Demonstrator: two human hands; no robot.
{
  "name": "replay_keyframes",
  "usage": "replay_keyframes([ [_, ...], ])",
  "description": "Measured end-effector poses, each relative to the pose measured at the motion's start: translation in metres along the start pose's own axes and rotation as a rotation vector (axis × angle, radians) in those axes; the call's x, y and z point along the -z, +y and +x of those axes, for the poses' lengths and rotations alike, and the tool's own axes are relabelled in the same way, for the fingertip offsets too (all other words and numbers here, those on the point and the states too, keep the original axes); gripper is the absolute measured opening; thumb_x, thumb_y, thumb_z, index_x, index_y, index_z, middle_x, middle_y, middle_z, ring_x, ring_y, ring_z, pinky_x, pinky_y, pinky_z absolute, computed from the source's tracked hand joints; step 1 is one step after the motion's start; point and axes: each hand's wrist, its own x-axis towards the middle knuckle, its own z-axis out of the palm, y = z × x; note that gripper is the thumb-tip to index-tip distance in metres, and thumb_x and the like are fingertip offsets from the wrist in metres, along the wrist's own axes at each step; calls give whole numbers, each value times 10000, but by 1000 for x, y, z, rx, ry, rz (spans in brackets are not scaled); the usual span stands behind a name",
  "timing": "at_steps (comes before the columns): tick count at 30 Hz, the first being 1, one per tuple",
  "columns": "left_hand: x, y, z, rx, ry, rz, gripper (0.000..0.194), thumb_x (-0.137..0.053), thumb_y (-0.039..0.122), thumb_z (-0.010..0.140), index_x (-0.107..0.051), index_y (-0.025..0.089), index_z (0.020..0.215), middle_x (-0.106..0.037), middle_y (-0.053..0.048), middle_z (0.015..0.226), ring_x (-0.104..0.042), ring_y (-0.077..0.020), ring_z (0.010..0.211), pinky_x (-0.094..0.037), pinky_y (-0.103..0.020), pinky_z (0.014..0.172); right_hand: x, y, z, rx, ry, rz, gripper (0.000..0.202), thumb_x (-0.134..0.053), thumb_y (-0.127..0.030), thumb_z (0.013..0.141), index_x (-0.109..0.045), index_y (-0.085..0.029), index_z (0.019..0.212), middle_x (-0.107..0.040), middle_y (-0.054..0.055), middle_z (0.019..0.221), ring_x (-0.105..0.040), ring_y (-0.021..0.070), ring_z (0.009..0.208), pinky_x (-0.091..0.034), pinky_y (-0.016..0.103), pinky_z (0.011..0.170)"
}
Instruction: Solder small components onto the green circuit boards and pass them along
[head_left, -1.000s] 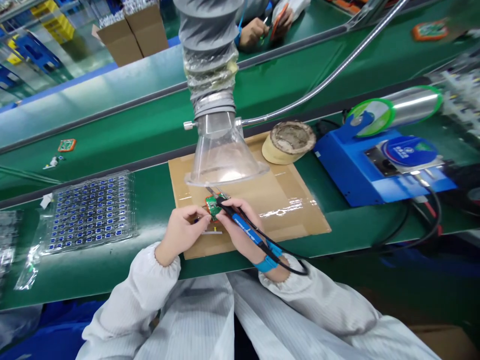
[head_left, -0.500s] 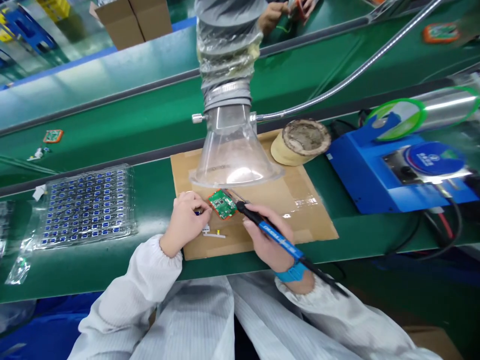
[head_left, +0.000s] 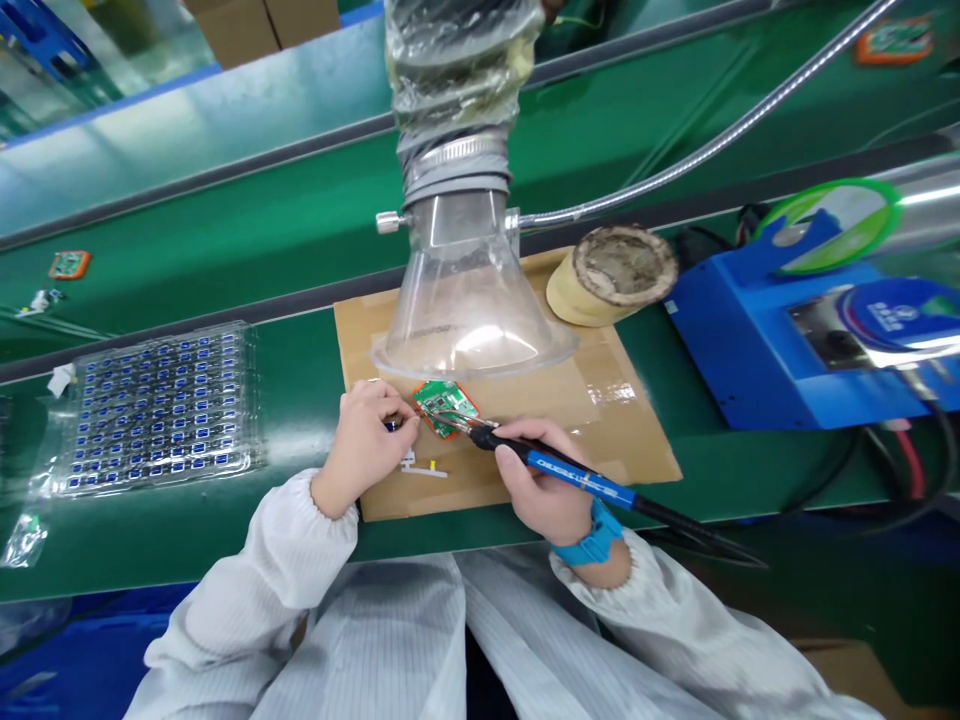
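My right hand (head_left: 546, 482) grips a blue and black soldering iron (head_left: 577, 476) like a pen. The iron's metal tip reaches over a green circuit board (head_left: 439, 396) with an orange edge, lying on a cardboard sheet (head_left: 517, 470). At the board's left edge, my left hand (head_left: 369, 432) is closed in a pinch. A small dark piece shows between its fingers, but its kind is hidden. Just below the board lies a small white plastic strip (head_left: 426, 470) with a yellow bit on it.
A clear fume hood (head_left: 476, 300) hangs right over the board. A crusted round pot (head_left: 611, 278) and a blue soldering machine (head_left: 787, 330) stand to the right. On the left lies a plastic tray (head_left: 157, 410) of small blue parts. Another orange-edged board (head_left: 70, 265) lies beyond it.
The soldering iron has moved left, its tip now over the middle of the board, and its handle lies flatter. My left hand keeps its pinch. The view has shifted slightly.
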Motion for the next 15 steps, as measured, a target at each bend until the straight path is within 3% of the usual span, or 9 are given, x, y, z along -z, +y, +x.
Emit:
replay_keyframes([
  [15,0,2,0,10,2,-9,177,-696,201,841,-730,220,668,-695,-19,817,-580,-227,916,-358,-415,849,-1,2,0,1,13,52,61,-676,-267,904,-667,-260,964,-729,28,870,-727,202,793,-592,329,709],
])
